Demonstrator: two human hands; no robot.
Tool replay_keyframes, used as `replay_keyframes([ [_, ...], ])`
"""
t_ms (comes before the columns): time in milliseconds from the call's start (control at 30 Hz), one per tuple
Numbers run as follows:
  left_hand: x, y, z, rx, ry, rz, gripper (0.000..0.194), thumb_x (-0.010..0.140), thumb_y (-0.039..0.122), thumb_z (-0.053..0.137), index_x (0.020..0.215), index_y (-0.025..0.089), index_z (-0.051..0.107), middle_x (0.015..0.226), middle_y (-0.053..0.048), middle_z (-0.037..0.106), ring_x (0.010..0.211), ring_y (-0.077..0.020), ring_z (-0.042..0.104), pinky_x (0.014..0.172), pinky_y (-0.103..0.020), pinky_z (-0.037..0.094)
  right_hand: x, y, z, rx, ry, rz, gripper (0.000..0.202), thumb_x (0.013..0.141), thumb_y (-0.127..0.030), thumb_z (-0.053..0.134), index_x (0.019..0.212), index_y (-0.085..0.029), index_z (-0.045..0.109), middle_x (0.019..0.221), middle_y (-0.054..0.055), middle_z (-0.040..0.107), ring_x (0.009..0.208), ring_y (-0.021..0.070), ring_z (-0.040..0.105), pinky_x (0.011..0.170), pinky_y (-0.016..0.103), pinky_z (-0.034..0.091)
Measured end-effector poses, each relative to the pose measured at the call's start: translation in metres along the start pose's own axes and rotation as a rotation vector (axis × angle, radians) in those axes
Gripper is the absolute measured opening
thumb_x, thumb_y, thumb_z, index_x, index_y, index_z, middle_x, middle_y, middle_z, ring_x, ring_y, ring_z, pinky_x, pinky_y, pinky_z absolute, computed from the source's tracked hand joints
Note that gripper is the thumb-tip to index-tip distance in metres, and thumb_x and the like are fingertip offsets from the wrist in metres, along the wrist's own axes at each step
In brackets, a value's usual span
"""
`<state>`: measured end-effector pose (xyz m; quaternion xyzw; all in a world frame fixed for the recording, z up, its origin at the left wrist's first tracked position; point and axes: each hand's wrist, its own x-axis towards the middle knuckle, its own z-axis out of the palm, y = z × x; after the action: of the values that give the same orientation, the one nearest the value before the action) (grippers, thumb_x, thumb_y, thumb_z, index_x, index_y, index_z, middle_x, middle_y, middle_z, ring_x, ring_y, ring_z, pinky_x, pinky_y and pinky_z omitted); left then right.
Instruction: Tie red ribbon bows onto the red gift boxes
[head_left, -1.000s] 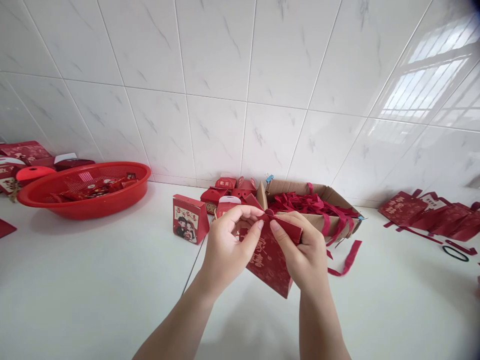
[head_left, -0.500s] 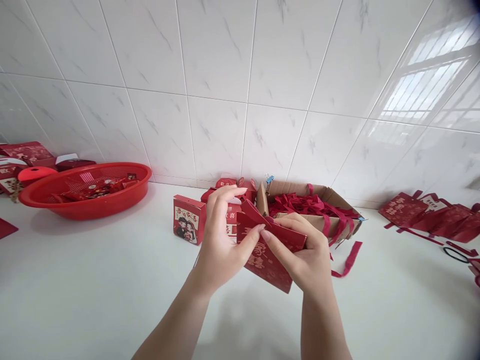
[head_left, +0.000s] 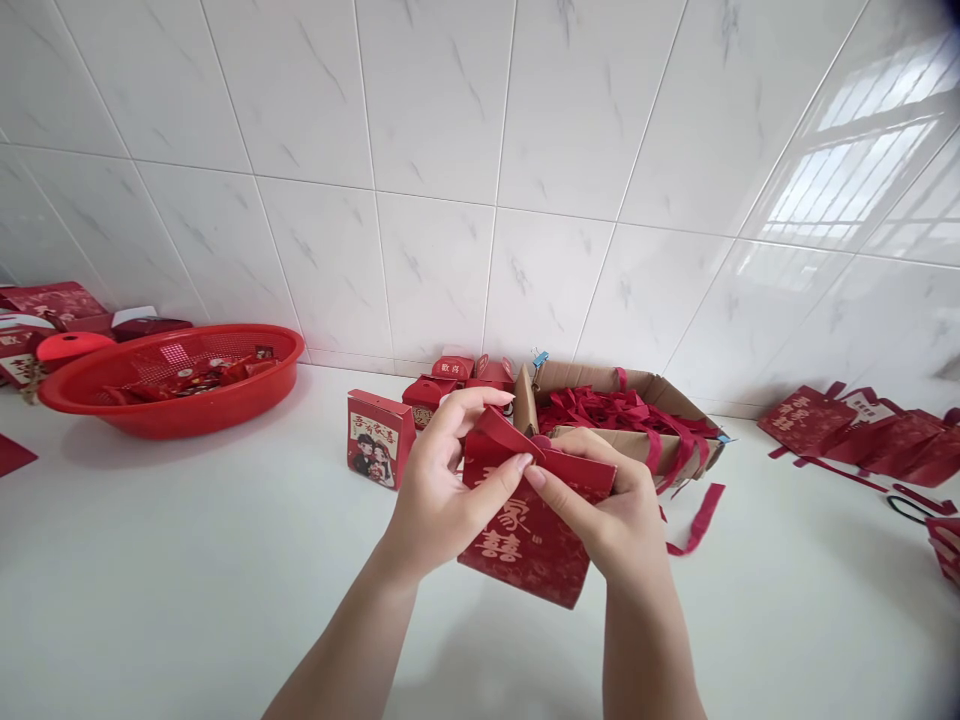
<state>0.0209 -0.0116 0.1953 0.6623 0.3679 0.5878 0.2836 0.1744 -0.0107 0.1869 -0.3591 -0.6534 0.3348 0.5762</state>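
Note:
A red box (head_left: 517,535) with gold characters is held above the white table, its top flap raised and its face tilted toward the camera. My left hand (head_left: 457,490) pinches its top edge with the thumb, the other fingers curled behind the flap. My right hand (head_left: 607,495) grips the upper right corner, thumb in front and fingers behind. Both thumb tips nearly meet at the top edge. Just left of my left hand stands a small red box (head_left: 375,440) with a cartoon couple on it. Behind the hands is a cardboard box (head_left: 679,400) filled with dark red ribbons (head_left: 615,410).
A red plastic basket (head_left: 172,415) with small red packets sits at the left, near more red boxes (head_left: 67,305). Several red boxes (head_left: 431,390) stand against the tiled wall. Flat red boxes (head_left: 806,420) and a black loop (head_left: 904,508) lie at the right.
The held box has turned so more of its front shows, and its lower part has shifted slightly down and left. My left fingers have curled closer to the flap.

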Motion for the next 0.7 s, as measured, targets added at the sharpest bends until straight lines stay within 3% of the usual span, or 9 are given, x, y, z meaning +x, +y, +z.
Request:
replay_keyframes([
  [233, 0.0, 0.0, -0.001, 0.005, 0.008, 0.007, 0.03, 0.077, 0.02, 0.067, 0.106, 0.025, 0.061, 0.095, -0.004, 0.066, 0.076, -0.0158, 0.063, 0.07, -0.029, 0.054, 0.0, 0.0, -0.001, -0.009, -0.014, -0.052, 0.005, 0.077, -0.025, 0.069, 0.082, -0.023, 0.069, 0.079, 0.002, 0.063, 0.072, 0.0159, 0.059, 0.064, 0.029, 0.05],
  [433, 0.0, 0.003, -0.003, -0.04, 0.02, -0.039, 0.029, 0.075, 0.02, 0.07, 0.102, 0.023, 0.062, 0.087, -0.004, 0.067, 0.076, -0.0181, 0.065, 0.067, -0.029, 0.055, 0.001, 0.008, -0.002, -0.025, -0.028, -0.155, 0.009, 0.077, -0.022, 0.069, 0.086, -0.025, 0.069, 0.081, 0.002, 0.064, 0.073, 0.0159, 0.06, 0.066, 0.03, 0.051],
  [700, 0.001, 0.003, -0.004, -0.081, -0.002, -0.067, 0.03, 0.076, 0.021, 0.069, 0.105, 0.023, 0.061, 0.09, -0.004, 0.067, 0.077, -0.0173, 0.065, 0.065, -0.026, 0.055, 0.001, 0.008, -0.001, -0.006, -0.031, -0.192, 0.012, 0.078, -0.018, 0.067, 0.088, -0.025, 0.07, 0.082, 0.001, 0.062, 0.073, 0.014, 0.059, 0.066, 0.028, 0.051],
])
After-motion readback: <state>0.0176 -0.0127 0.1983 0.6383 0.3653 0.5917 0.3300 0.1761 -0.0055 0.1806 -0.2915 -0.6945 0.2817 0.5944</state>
